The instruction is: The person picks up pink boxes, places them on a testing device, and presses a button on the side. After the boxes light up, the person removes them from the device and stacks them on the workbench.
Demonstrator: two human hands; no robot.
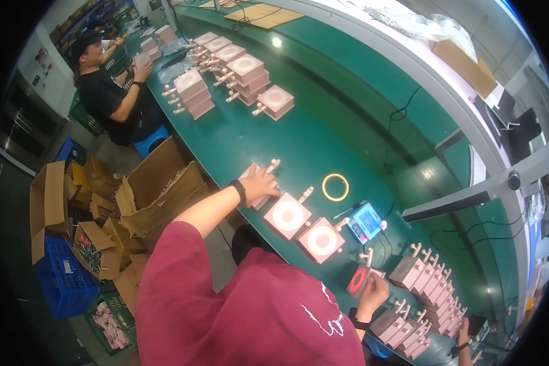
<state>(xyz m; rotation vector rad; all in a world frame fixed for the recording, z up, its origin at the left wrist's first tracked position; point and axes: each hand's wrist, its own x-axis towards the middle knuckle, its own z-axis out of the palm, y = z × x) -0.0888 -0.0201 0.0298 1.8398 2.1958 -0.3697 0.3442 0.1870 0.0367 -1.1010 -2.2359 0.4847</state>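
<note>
My left hand (259, 184) is closed over a square pink box with a knobbed peg (274, 165) at its far corner; the hand covers much of its top. Beside it lie two pink boxes, a left one (288, 215) and a right one (321, 240), each showing a bright white ring on its face. My right hand (373, 294) grips the edge of another pink box (358, 280), whose face shows a red ring. Some of those fingers are hidden behind the hand. A blue device with a screen (365, 222) stands just beyond, near a yellow ring (335, 187).
Stacked pink boxes stand at the far left (246, 68), with rows of more at the right (430, 287). Cardboard boxes (155, 189) and a blue crate (64, 277) sit left of the green table (238, 134). A co-worker (107, 91) sits at the far left; another person's hand (463, 335) shows lower right.
</note>
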